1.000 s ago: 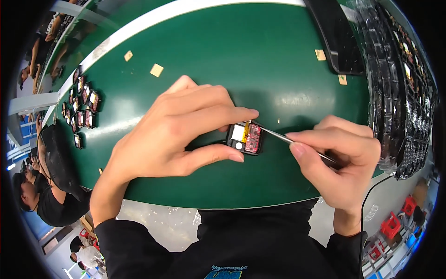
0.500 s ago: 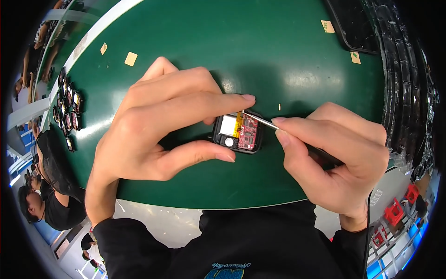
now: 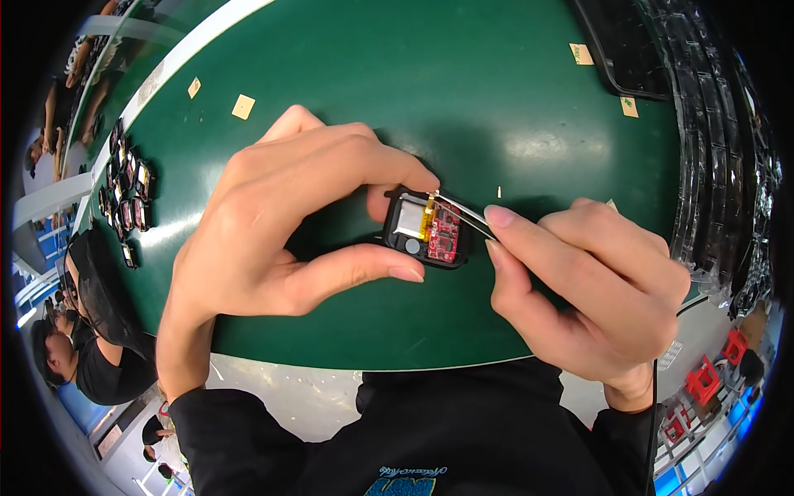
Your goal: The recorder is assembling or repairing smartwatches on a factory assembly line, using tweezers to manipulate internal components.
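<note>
A small open black case [image 3: 447, 264] holds a red circuit board [image 3: 446, 231], a silver battery pack [image 3: 408, 217] with yellow tape [image 3: 428, 220], and a round silver part [image 3: 413, 246]. My left hand [image 3: 265, 219] is closed around the case, index finger at its top edge and thumb along its near side. In my right hand [image 3: 591, 289] is a pair of metal tweezers [image 3: 468, 213], pinched between thumb and fingers. The two prongs show a gap, and their tips reach the case's top edge beside my left index fingertip. What lies at the tips is too small to make out.
Several similar small devices [image 3: 128, 190] are clustered at the table's left. Paper bits [image 3: 243, 107] and a tiny pale piece [image 3: 499, 192] lie on the green table [image 3: 463, 83]. A black tray [image 3: 624, 50] and black plastic-wrapped strips [image 3: 703, 149] line the right. A person [image 3: 107, 355] sits at far left.
My left index finger has bent inward to the case's edge, and the case has tilted slightly. The tweezers' prongs now show apart, and my right hand has shifted slightly left.
</note>
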Demonstrator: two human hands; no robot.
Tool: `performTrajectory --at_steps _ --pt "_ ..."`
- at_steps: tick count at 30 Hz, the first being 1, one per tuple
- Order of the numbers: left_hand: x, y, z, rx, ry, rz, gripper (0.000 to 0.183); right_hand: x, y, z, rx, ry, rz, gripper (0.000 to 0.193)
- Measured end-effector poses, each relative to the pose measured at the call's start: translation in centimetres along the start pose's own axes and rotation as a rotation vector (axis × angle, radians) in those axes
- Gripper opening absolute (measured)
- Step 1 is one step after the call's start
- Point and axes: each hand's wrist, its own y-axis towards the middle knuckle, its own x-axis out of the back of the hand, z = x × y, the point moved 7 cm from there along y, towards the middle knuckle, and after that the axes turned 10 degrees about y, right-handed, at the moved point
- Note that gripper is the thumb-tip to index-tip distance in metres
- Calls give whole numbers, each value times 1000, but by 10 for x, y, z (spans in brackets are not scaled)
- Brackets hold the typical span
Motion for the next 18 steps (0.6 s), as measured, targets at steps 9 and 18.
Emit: performTrajectory --at_steps 9,18 --pt "2 -1 9 -13 -109 85 71 2 3 -3 -62 100 34 28" --pt "2 -1 11 -30 -106 127 70 2 4 -8 -178 146 129 26"
